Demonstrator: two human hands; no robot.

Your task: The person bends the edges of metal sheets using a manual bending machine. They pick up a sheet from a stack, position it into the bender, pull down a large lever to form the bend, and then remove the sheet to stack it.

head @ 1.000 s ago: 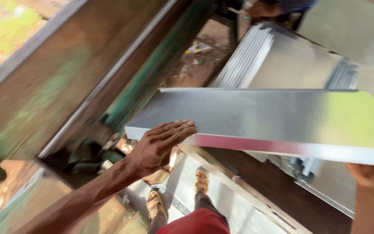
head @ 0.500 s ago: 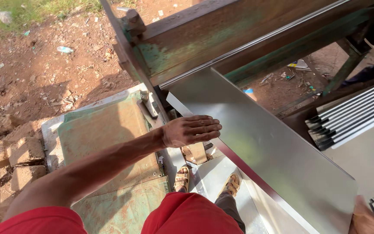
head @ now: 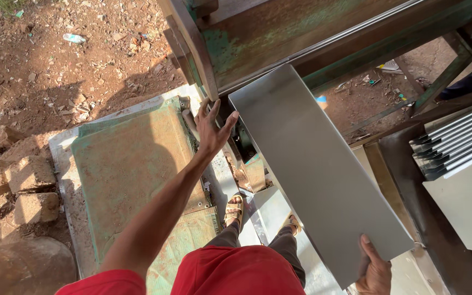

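A long flat sheet of shiny grey metal (head: 315, 164) runs from the green and rusty bending machine (head: 279, 33) at the top down to the lower right. My right hand (head: 375, 270) grips the sheet's near end, thumb on top. My left hand (head: 212, 125) is stretched out with fingers spread, just left of the sheet's far corner and apart from it, close to the machine's upright post (head: 192, 49).
A worn green metal plate (head: 132, 169) lies on the ground at left, beside stone blocks (head: 25, 180) and bare dirt with litter. A stack of folded metal sheets (head: 454, 145) sits at right. My sandalled feet (head: 235, 207) stand below.
My left hand has come off the sheet and moved left toward the machine post. The sheet has swung to point further away, with its far end near the machine.
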